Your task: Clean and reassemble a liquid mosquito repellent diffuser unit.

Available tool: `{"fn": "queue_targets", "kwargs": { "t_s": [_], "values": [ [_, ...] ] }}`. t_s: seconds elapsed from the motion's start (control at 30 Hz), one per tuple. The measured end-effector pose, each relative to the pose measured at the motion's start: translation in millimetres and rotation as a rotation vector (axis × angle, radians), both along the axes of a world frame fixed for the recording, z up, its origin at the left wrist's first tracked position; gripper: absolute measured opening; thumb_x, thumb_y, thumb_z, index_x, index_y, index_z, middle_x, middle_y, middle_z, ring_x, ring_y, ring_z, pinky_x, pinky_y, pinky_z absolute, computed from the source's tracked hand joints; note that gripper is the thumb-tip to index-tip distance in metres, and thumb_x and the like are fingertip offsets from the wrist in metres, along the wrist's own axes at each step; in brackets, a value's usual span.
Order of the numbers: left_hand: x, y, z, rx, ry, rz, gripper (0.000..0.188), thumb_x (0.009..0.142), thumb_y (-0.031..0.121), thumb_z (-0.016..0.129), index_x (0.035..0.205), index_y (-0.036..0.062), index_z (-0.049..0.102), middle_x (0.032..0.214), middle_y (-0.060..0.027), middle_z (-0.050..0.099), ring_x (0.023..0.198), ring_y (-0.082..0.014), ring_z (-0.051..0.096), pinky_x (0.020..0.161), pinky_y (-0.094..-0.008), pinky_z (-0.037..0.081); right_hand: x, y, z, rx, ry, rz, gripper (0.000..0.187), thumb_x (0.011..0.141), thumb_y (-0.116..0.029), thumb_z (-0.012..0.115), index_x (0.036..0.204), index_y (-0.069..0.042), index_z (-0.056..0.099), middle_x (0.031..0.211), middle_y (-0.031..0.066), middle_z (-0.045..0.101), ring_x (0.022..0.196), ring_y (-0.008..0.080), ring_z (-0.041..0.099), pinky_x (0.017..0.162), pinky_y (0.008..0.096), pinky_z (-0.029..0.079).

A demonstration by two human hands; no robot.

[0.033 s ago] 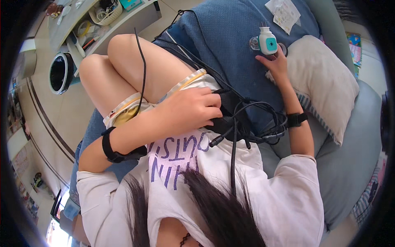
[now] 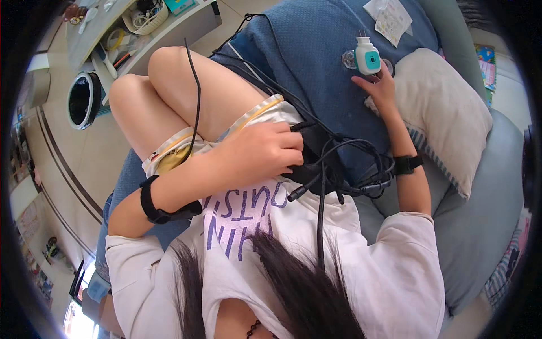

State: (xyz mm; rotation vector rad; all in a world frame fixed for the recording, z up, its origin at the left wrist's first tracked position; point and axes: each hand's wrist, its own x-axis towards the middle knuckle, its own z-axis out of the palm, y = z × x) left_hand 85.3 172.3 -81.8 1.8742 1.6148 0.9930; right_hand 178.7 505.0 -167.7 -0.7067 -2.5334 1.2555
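Observation:
My left hand (image 2: 262, 150) lies over my lap with its fingers curled. A short length of black cable (image 2: 304, 126) comes out from between them, beside a tangle of black cables (image 2: 358, 161) and a dark pouch-like thing (image 2: 322, 148). My right hand (image 2: 377, 89) is stretched out over the blue cover (image 2: 322, 34), thumb and fingers apart around the near end of a white plug-in device (image 2: 368, 59). This device has a teal panel and thin metal prongs at its far end. A clear round piece (image 2: 349, 59) shows at its left side. Some right fingers are hidden.
A beige cushion (image 2: 443, 118) lies right of my right forearm. Small paper packets (image 2: 390, 21) rest on the cover at the back. At upper left are an open drawer (image 2: 164, 34) with a white basket (image 2: 145, 20) and a black-lined bin (image 2: 84, 100). Cables trail past my legs.

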Motion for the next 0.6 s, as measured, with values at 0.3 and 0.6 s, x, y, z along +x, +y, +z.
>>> {"fn": "queue_targets", "kwargs": {
  "t_s": [0.3,0.6],
  "values": [
    [6.1,-32.4,7.9,0.057,0.022,-0.115,0.017,0.069,0.012,0.059,0.085,0.0082,0.058,0.09,-0.0024,0.056,0.096,-0.023,0.051,0.084,-0.0369,0.041,73.3,-32.7,87.1,-0.113,-0.186,0.021,0.045,0.077,-0.006,0.068,0.12,-0.004,0.053,0.11,0.0071,0.059,0.096,0.0147,0.058,0.081,0.0273,0.048],
    [3.9,-45.1,7.3,0.063,0.036,-0.139,0.021,0.067,0.016,0.068,0.086,0.0086,0.06,0.089,-0.0021,0.055,0.096,-0.0233,0.051,0.082,-0.0363,0.042,80.9,-83.5,137.4,-0.28,-0.368,0.093,0.024,0.084,-0.007,0.06,0.107,0.0,0.06,0.098,0.0059,0.064,0.088,0.0104,0.058,0.077,0.0228,0.045]
  ]
}}
